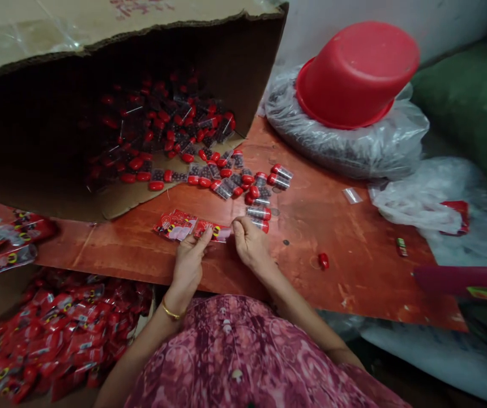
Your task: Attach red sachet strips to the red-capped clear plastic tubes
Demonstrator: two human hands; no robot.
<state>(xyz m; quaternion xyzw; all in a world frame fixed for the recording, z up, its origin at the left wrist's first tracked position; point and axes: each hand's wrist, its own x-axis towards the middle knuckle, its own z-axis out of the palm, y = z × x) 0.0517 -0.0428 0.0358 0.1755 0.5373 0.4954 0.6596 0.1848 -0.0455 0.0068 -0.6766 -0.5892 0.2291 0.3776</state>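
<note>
My left hand (189, 262) pinches a small red printed plastic packet (222, 233) with a clear part, thumb on top. The curled fingers of my right hand (252, 245) are closed at the right end of this packet, seemingly gripping its edge. Just left of it, more red printed packets (174, 224) lie flat on the orange-red table (311, 226). Beyond my right hand are several small clear tubs with red caps (259, 213), filled with dark beads or balls.
A big cardboard box (256, 73) lies on its side, spilling many such tubs. Filled red packets (65, 334) are heaped below the table at left. A red tub (354, 73) stands upside down on a plastic bag (345, 150). One loose red cap (323, 260) lies at right.
</note>
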